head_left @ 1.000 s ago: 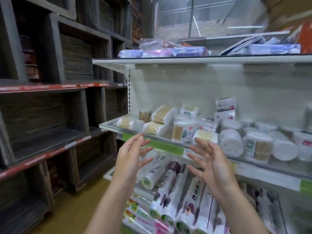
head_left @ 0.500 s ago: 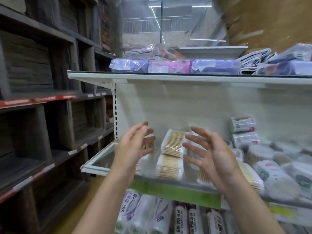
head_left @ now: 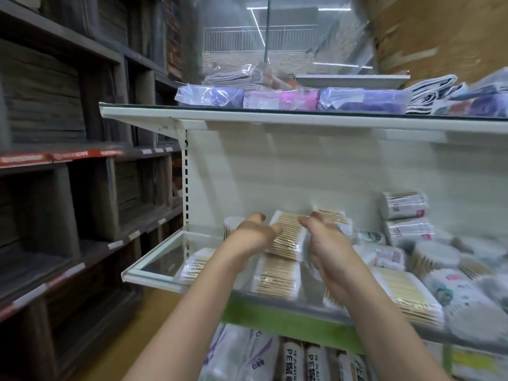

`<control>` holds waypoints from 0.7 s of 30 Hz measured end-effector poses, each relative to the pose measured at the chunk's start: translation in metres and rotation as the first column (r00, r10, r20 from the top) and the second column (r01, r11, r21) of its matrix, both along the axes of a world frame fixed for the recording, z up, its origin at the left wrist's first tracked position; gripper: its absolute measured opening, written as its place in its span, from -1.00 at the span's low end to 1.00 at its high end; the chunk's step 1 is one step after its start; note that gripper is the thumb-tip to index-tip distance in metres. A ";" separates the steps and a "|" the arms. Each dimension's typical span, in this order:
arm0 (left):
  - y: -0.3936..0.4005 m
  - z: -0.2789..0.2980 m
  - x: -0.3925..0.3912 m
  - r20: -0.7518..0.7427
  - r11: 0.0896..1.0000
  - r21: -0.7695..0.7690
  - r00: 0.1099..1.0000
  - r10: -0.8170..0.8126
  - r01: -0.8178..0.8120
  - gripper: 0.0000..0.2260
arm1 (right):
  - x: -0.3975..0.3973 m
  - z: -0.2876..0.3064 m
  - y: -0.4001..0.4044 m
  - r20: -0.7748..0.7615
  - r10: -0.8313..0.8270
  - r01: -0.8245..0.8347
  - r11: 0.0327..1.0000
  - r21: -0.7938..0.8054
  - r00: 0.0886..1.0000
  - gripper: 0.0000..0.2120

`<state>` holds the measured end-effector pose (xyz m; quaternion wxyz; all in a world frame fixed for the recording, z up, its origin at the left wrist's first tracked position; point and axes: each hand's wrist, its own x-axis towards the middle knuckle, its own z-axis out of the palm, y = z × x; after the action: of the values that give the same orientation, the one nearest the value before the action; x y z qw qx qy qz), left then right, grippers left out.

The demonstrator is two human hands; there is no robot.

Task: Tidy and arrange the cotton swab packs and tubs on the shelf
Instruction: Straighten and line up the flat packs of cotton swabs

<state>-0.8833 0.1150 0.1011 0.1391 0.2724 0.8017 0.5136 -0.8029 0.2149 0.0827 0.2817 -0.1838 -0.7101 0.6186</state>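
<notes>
A clear pack of wooden cotton swabs (head_left: 288, 235) lies on top of a second pack (head_left: 276, 276) on the glass-edged shelf (head_left: 154, 273). My left hand (head_left: 250, 237) holds the upper pack's left edge and my right hand (head_left: 330, 248) its right edge, fingers curled onto it. Another pack (head_left: 192, 266) lies left of my left forearm. A wide flat pack (head_left: 406, 295) and round tubs (head_left: 434, 257) crowd the shelf's right side, blurred.
The upper shelf (head_left: 247, 116) overhead carries purple and pink bagged goods (head_left: 211, 96). Wrapped rolls (head_left: 294, 358) fill the shelf below. Dark wooden shelving (head_left: 55, 160) stands to the left across a narrow strip of floor.
Both hands moved forward from open in front of the shelf and closed onto the two sides of the upper swab pack. The view has come closer to the shelf.
</notes>
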 end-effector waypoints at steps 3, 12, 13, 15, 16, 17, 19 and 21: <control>0.008 -0.001 0.004 -0.012 0.999 -0.022 0.999 -0.030 0.030 -0.54 | -0.006 -0.003 0.000 -0.004 0.019 -0.020 1.000 -0.014 1.000 -0.42; -0.002 0.000 0.004 -0.151 0.990 0.102 0.985 -0.086 0.102 -0.42 | 0.007 0.008 -0.009 -0.096 0.084 -0.085 0.996 -0.002 0.992 -0.49; -0.005 0.001 0.006 -0.183 0.987 0.090 0.977 -0.112 0.131 -0.36 | 0.011 0.012 -0.012 -0.089 0.101 -0.103 0.995 -0.015 0.991 -0.52; -0.009 0.001 0.005 -0.284 0.991 0.033 0.952 -0.113 0.127 -0.26 | 0.017 0.021 -0.016 -0.107 0.137 -0.147 0.985 -0.087 0.985 -0.70; -0.011 0.002 0.004 -0.361 0.996 -0.015 0.928 -0.092 0.093 -0.25 | 0.018 0.026 -0.018 -0.124 0.149 -0.164 0.979 -0.125 0.981 -0.83; -0.012 0.002 0.002 -0.438 0.997 -0.062 0.896 -0.072 0.050 -0.26 | 0.019 0.029 -0.019 -0.137 0.155 -0.174 0.975 -0.141 0.978 -0.92; -0.015 0.005 -0.004 -0.561 0.995 -0.092 0.828 -0.021 -0.037 -0.34 | 0.021 0.035 -0.023 -0.137 0.166 -0.184 0.974 -0.135 0.977 -0.93; -0.021 0.010 -0.011 -0.631 0.995 -0.033 0.774 0.055 -0.098 -0.46 | 0.018 0.039 -0.026 -0.138 0.187 -0.204 0.971 -0.124 0.973 -0.92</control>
<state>-0.8943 0.0937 0.1114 -0.1489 0.3909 0.8285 0.3723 -0.7844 0.1894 0.1220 0.2500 -0.0926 -0.6612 0.7012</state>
